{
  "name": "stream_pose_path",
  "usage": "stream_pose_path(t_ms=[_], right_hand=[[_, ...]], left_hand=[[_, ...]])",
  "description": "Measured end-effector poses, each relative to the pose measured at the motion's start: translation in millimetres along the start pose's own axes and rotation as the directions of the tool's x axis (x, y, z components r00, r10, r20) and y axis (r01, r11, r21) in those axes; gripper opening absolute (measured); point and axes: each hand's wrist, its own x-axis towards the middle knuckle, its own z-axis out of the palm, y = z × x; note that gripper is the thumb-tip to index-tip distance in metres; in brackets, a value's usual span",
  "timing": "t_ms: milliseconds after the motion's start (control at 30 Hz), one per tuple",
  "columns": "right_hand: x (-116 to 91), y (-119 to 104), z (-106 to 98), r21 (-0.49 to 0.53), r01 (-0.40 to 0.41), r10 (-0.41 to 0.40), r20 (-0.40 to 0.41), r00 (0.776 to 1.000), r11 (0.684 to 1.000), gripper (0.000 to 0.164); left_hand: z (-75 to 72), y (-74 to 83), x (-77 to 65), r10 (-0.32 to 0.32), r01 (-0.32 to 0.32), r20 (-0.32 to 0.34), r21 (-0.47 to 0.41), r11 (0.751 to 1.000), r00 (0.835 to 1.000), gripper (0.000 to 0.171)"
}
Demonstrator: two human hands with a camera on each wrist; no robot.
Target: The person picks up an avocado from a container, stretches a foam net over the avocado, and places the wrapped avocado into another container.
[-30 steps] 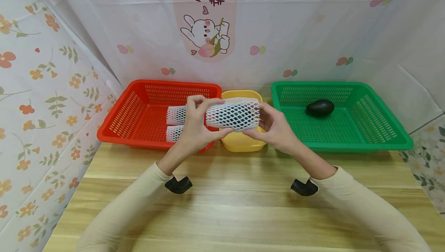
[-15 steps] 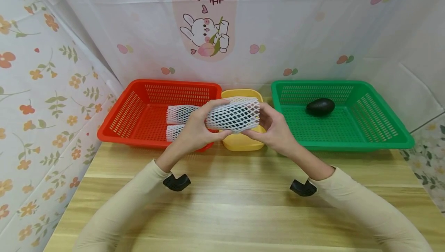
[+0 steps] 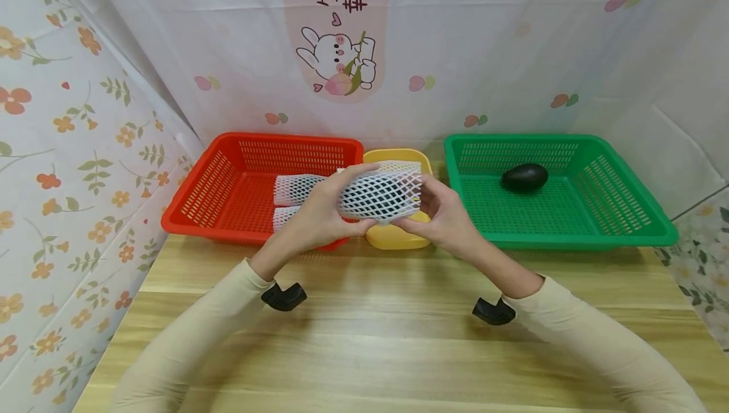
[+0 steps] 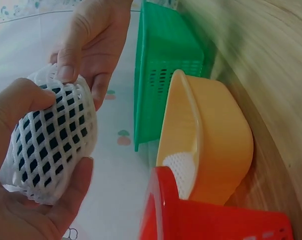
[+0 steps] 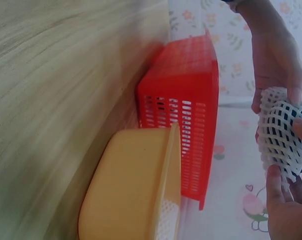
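Observation:
Between both hands, over the yellow bin [image 3: 398,239], is a white foam net sleeve [image 3: 378,198] lying sideways. A dark avocado-like fruit [image 4: 53,135] shows through its mesh. My left hand [image 3: 319,214] grips the sleeve's left end, thumb below and fingers over the top. The right hand [image 3: 450,217] pinches the right end, its thumb at the lower edge and its fingers partly hidden behind the net. In the right wrist view, the thumb and fingers of the right hand [image 5: 285,215] are at the net's near end.
At left, a red basket [image 3: 211,229] holds two netted pieces [image 3: 296,190]. A green basket [image 3: 569,239] at right holds a bare dark avocado-like fruit [image 3: 525,177]. White foam netting [image 4: 180,170] lies in the yellow bin. A printed cloth hangs behind.
My left hand's raised fingers have come down over the sleeve's top. The sleeve's right end has shifted slightly left, and the right hand stays at that end.

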Motion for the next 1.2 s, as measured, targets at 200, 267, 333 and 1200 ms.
stream_pose_path(t_ms=[200, 267, 333, 1200], right_hand=[[2, 2, 8, -0.003, 0.011, -0.011, 0.021, 1.000, 1.000, 0.065], [4, 2, 11, -0.008, 0.022, -0.022, 0.021, 1.000, 1.000, 0.065], [5, 3, 15, -0.014, 0.028, -0.027, 0.019, 0.999, 1.000, 0.065], [12, -6, 1, -0.114, -0.006, 0.013, 0.060, 0.998, 0.993, 0.059]], left_hand=[[-8.9, 5.5, -2.2, -0.039, 0.031, 0.050, 0.153, 0.988, 0.998, 0.072], [-13.2, 8.7, -1.7, -0.054, 0.037, 0.066, 0.237, 0.971, 0.996, 0.078], [-17.8, 11.8, -1.4, -0.075, 0.043, 0.087, 0.314, 0.948, 0.993, 0.082], [-105.1, -34.5, -24.8, -0.352, 0.269, 0.080, 0.496, 0.825, 0.933, 0.073]])
